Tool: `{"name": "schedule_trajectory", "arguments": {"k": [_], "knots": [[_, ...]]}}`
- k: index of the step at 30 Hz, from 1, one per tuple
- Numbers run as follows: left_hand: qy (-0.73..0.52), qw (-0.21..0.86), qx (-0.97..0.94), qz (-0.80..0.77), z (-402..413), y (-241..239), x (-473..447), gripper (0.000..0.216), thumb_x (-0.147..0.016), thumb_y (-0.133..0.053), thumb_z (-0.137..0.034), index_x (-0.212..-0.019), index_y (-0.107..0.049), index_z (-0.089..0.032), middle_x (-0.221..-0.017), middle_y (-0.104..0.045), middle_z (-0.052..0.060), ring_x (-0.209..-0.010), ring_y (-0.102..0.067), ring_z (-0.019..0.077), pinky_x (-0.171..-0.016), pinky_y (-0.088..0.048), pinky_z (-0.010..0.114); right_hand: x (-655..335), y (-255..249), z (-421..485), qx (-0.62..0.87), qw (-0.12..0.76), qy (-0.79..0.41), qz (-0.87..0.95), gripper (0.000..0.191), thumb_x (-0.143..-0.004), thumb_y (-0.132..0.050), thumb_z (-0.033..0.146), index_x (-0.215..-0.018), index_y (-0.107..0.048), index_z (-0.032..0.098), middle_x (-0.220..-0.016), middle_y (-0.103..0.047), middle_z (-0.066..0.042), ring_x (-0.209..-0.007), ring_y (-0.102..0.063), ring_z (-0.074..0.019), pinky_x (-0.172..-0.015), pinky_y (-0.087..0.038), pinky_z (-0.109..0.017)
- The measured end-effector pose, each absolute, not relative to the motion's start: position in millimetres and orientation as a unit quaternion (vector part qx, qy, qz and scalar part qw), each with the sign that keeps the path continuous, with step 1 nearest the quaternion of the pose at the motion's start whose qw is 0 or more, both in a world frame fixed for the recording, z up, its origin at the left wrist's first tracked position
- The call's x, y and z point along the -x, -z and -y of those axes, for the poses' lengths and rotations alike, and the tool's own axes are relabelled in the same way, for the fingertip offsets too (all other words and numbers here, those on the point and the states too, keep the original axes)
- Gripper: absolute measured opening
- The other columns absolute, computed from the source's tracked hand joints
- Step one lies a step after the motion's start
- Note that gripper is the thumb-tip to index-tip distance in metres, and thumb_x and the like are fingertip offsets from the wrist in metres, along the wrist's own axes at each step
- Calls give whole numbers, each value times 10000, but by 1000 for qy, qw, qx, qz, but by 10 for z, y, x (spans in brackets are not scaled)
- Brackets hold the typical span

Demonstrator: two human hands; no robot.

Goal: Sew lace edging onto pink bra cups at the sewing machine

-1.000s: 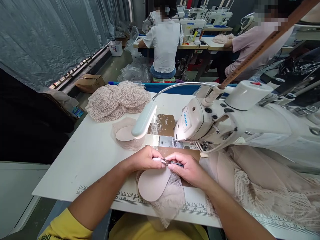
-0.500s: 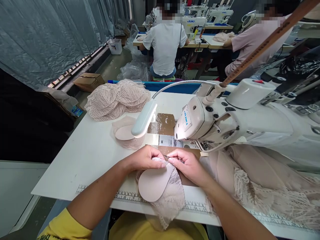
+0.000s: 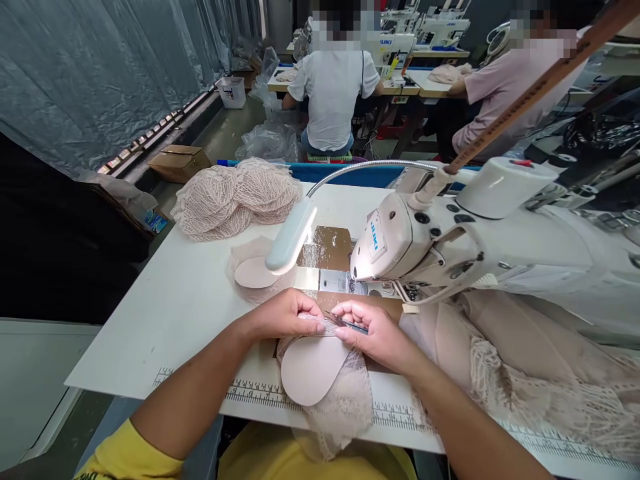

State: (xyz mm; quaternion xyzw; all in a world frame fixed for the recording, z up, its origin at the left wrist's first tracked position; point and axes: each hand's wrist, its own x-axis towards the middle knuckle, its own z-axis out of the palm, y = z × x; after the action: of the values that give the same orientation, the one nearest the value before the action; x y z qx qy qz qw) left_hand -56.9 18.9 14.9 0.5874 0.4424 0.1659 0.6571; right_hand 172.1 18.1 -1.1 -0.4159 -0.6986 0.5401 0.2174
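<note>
My left hand (image 3: 285, 315) pinches the top edge of a beige lace piece (image 3: 345, 393) backed by a smooth oval pad (image 3: 310, 370), which lies near the front edge of the white table (image 3: 190, 300). My right hand (image 3: 375, 330) is closed around a small dark thread snipper (image 3: 350, 325), its tip at the lace edge beside my left fingers. Both hands sit just in front of the white sewing machine's head (image 3: 395, 243).
A gooseneck lamp (image 3: 291, 237) hangs over a second pad-and-lace piece (image 3: 255, 272). A stack of lace cups (image 3: 235, 197) sits at the back left. Beige fabric and lace (image 3: 525, 360) pile up at the right. Two other people sit at machines behind.
The snipper tip has moved slightly along the lace edge between my fingers. The view has shifted a little; the piece stays in place.
</note>
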Motion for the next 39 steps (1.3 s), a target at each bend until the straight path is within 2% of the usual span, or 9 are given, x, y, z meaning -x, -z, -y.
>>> {"name": "schedule_trajectory", "arguments": {"k": [5, 13, 21, 25, 29, 32, 35, 37, 39], "knots": [[-169, 681, -569, -429, -178, -140, 565, 269, -765, -689, -364, -853, -727, -113, -691, -600, 5, -633, -486, 102, -563, -362, 183, -1791, -10, -203, 400, 208, -541, 710, 259, -829, -598, 373, -994, -649, 181, -890, -666, -47, -789, -601, -181, -708, -484, -300], [-160, 677, -578, -426, -173, -95, 524, 334, -742, -697, -417, -821, -715, -93, -606, -463, -24, -572, -373, 83, -503, -279, 182, -1693, -70, -154, 395, 187, -524, 732, 182, -839, -608, 303, -975, -682, 206, -876, -685, -33, -774, -604, -181, -696, -470, -301], [-155, 678, -584, -418, -181, -131, 529, 308, -745, -697, -397, -744, -676, -90, -583, -415, -38, -545, -335, 71, -478, -253, 184, -1662, -75, -133, 416, 224, -519, 712, 133, -845, -602, 287, -891, -700, 208, -869, -699, -27, -822, -636, -185, -739, -484, -304], [-156, 671, -585, -428, -186, -160, 509, 278, -743, -699, -375, -767, -680, -99, -594, -454, -34, -538, -350, 71, -476, -260, 188, -1657, -32, -151, 431, 241, -517, 699, 156, -835, -602, 302, -919, -677, 193, -878, -692, -41, -834, -635, -193, -748, -493, -317], [-157, 666, -598, -417, -189, -142, 483, 279, -735, -701, -380, -718, -653, -105, -599, -463, -37, -552, -378, 73, -503, -293, 183, -1585, -5, -144, 418, 246, -548, 681, 304, -768, -685, 328, -1034, -606, 203, -930, -664, -25, -813, -612, -173, -714, -493, -290], [-168, 614, -630, -446, -157, -187, 528, 250, -727, -697, -341, -855, -666, -129, -724, -560, -8, -645, -477, 108, -583, -373, 199, -1552, -15, -127, 436, 209, -514, 709, 105, -783, -644, 281, -837, -630, 192, -758, -614, 9, -681, -549, -143, -613, -441, -264], [-234, 505, -655, -512, -72, -342, 671, 266, -738, -690, -339, -932, -655, -160, -847, -586, 17, -766, -520, 140, -679, -411, 220, -1578, -24, -120, 437, 203, -483, 731, 176, -820, -568, 250, -658, -577, 181, -625, -510, 29, -608, -468, -125, -560, -376, -252], [-219, 494, -649, -536, 3, -453, 795, 276, -758, -677, -397, -892, -666, -156, -792, -587, 20, -738, -518, 140, -656, -407, 219, -1613, -24, -118, 418, 213, -484, 739, 183, -832, -556, 253, -665, -574, 182, -641, -515, 27, -626, -467, -127, -578, -373, -251], [-152, 556, -627, -524, 74, -504, 889, 319, -764, -672, -450, -857, -680, -145, -721, -595, 22, -690, -524, 138, -619, -402, 216, -1647, -20, -112, 391, 229, -497, 741, 163, -847, -553, 276, -720, -598, 184, -682, -543, 18, -656, -486, -134, -602, -383, -250]]}}
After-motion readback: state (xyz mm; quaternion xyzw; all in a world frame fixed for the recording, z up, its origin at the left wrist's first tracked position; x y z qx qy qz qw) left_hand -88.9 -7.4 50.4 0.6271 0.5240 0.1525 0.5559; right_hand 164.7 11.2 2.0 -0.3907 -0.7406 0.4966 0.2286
